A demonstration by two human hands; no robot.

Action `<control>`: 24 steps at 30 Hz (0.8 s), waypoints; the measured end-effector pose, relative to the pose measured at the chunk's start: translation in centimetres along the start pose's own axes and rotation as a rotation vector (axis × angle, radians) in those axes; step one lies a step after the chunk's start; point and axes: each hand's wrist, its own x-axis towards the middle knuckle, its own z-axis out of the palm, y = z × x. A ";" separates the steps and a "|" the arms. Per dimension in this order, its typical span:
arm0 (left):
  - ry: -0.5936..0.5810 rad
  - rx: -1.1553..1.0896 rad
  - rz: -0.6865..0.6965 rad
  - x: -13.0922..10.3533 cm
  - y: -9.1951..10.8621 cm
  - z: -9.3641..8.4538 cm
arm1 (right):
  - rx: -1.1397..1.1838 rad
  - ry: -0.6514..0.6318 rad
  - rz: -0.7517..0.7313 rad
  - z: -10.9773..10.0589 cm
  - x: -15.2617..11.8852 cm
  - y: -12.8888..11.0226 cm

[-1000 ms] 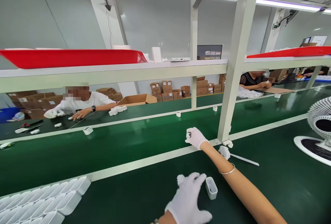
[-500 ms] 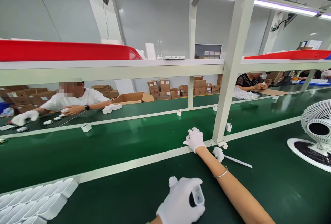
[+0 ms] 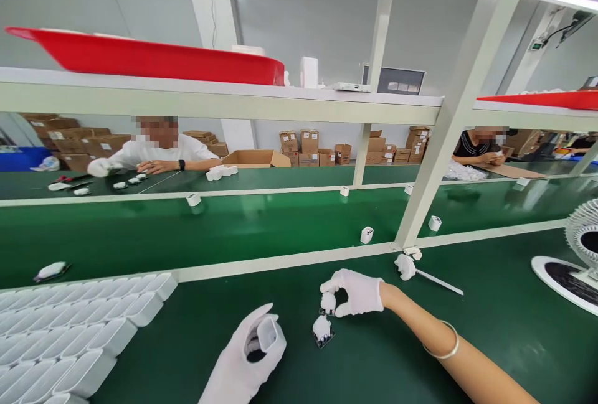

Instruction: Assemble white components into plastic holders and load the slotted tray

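Observation:
My left hand [image 3: 250, 354], in a white glove, is wrapped round a white plastic housing [image 3: 270, 334] whose open end faces up. Farther right, my gloved right hand [image 3: 355, 292] pinches a small circuit board with a white blob on it [image 3: 327, 303] just above the dark green tabletop. Directly below that board lies a second similar board [image 3: 322, 331], its dark edge and small parts showing. A white housing [image 3: 367, 234] stands on the green belt beyond my right hand.
Rows of white housings [image 3: 93, 354] fill the left front. A frame post [image 3: 460, 105] rises beyond my right hand. Near its foot lie a white lump [image 3: 405, 267] and a thin stick. A white fan [image 3: 583, 236] stands far right. Two people sit across the belt [image 3: 261, 230].
My right hand has come back from the belt to the near table and now holds a board. A housing stands on the belt where it was. My left hand has turned its housing upward; the view has shifted.

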 end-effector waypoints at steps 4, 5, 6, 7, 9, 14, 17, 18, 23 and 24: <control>-0.031 0.129 0.061 -0.7 0.6 0.6 | 0.027 0.071 0.177 0.9 -1.0 0.9; -0.030 0.164 0.070 -0.9 0.6 0.7 | 0.038 0.080 0.185 1.1 -1.1 1.0; -0.030 0.195 0.087 -1.2 0.6 0.7 | 0.048 0.097 0.181 1.3 -1.2 1.2; -0.035 0.223 0.120 -1.4 0.4 0.6 | 0.057 0.120 0.168 1.5 -1.1 1.3; -0.029 0.270 0.231 -1.7 0.0 0.5 | 0.088 0.175 0.132 2.0 -0.8 1.5; 0.005 0.350 0.488 -2.6 -0.6 0.1 | 0.265 0.341 0.057 2.9 -1.3 1.1; 0.066 0.403 0.624 -3.1 -0.5 0.2 | 0.410 0.370 -0.012 4.1 -3.1 -1.1; 0.103 0.418 0.676 -3.2 -0.4 0.2 | 0.464 0.372 -0.047 4.7 -3.8 -2.3; 0.230 0.486 0.923 -3.6 0.3 0.3 | 0.470 0.459 -0.180 8.4 -6.0 -7.6; 0.240 0.502 0.954 -3.6 0.5 0.2 | 0.420 0.491 -0.181 8.8 -6.2 -8.1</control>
